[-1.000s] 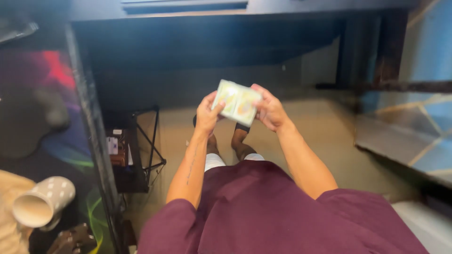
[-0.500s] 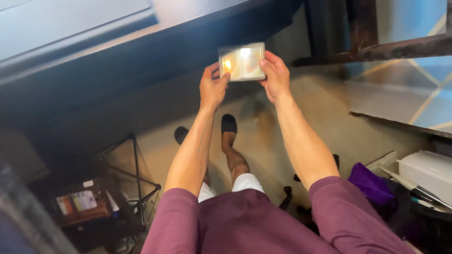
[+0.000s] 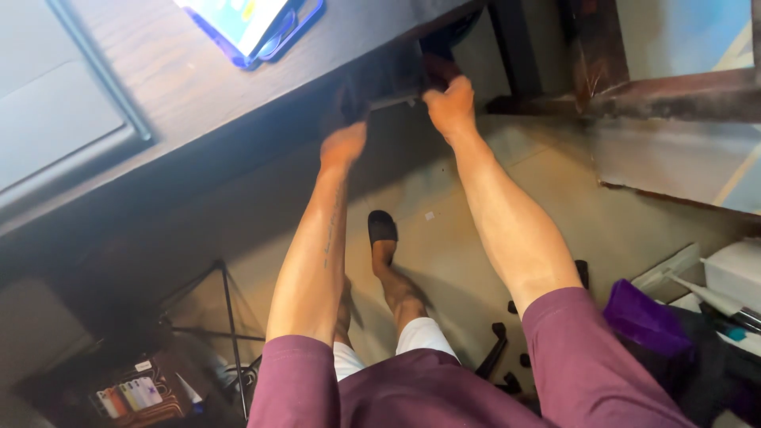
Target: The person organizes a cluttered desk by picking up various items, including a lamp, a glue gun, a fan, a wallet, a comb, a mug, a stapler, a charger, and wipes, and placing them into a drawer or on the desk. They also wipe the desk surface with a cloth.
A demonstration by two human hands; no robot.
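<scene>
Head view, looking down. Both my arms reach far, under the front edge of the dark wooden desk (image 3: 238, 103). My left hand (image 3: 342, 147) and right hand (image 3: 450, 103) carry a flat card-like pack (image 3: 394, 100) between them, edge-on and deep in the shadow below the desk; only a thin pale line of it shows. Right grip: fingers curled closed at the pack's right end. Left grip: fingertips vanish into the shadow, so I cannot tell how far closed it is or whether it touches the pack. On the desk, far left: a blue-cased tablet (image 3: 250, 24) and a grey laptop (image 3: 55, 119). Below on the floor (image 3: 444, 238): my foot in a black slipper (image 3: 381, 228). Purple cloth (image 3: 646, 321) near right.
</scene>
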